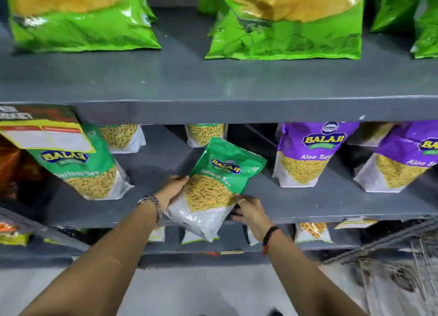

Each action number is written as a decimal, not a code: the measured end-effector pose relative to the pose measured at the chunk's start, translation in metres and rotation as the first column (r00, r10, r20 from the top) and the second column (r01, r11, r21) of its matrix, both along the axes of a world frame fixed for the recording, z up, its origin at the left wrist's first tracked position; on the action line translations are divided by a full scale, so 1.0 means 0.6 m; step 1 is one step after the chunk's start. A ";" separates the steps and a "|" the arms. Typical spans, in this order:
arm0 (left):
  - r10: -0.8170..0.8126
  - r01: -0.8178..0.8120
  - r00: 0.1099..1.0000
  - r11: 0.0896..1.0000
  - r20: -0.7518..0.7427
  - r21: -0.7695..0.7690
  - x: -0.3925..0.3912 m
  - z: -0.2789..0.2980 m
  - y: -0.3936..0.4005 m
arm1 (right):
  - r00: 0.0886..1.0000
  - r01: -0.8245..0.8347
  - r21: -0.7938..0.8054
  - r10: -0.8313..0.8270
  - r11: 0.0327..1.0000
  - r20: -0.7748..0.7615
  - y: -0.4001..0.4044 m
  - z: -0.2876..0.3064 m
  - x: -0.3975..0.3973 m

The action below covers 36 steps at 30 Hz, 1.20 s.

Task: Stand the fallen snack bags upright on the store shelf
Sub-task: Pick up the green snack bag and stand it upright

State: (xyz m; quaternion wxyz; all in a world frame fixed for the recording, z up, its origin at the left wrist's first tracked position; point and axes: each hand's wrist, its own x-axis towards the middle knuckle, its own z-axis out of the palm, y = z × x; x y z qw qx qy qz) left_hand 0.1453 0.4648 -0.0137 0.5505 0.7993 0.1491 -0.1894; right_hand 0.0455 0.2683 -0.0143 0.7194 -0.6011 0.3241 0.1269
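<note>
A green-topped Balaji sev bag (213, 187) with a white bottom is tilted over the front edge of the middle grey shelf (308, 202), its top leaning to the right and its bottom hanging past the edge. My left hand (171, 191) grips the bag's left side. My right hand (248, 212) holds its lower right side, fingers partly hidden behind the bag. A matching green bag (80, 168) stands to the left on the same shelf.
Two purple Aloo Sev bags (308, 154) (403, 159) stand at right, more sev bags (123, 135) at the back. Large lime-green bags (284, 21) fill the upper shelf. A yellow price tag (45, 135) hangs at left. Small packs sit on the lower shelf (310, 232).
</note>
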 end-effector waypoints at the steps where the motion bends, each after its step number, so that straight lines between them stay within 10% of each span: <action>1: -0.031 0.030 0.999 0.999 -0.025 -0.039 0.001 -0.004 0.008 | 0.998 0.056 -0.012 -0.056 0.998 -0.016 0.015 -0.003 0.003; 9: -0.087 0.089 0.996 0.993 0.027 -0.075 -0.062 -0.014 0.042 | 0.941 0.337 0.021 -0.338 0.941 0.019 0.043 0.010 -0.045; 20: 0.071 -0.020 0.993 0.893 0.097 -0.450 -0.233 0.049 0.028 | 0.911 0.326 -0.175 -0.259 0.929 0.322 0.027 0.085 -0.147; 36: 0.012 0.112 0.959 0.901 0.282 -0.420 -0.163 0.062 -0.018 | 0.875 0.345 -0.289 -0.194 0.893 0.444 -0.005 0.138 -0.085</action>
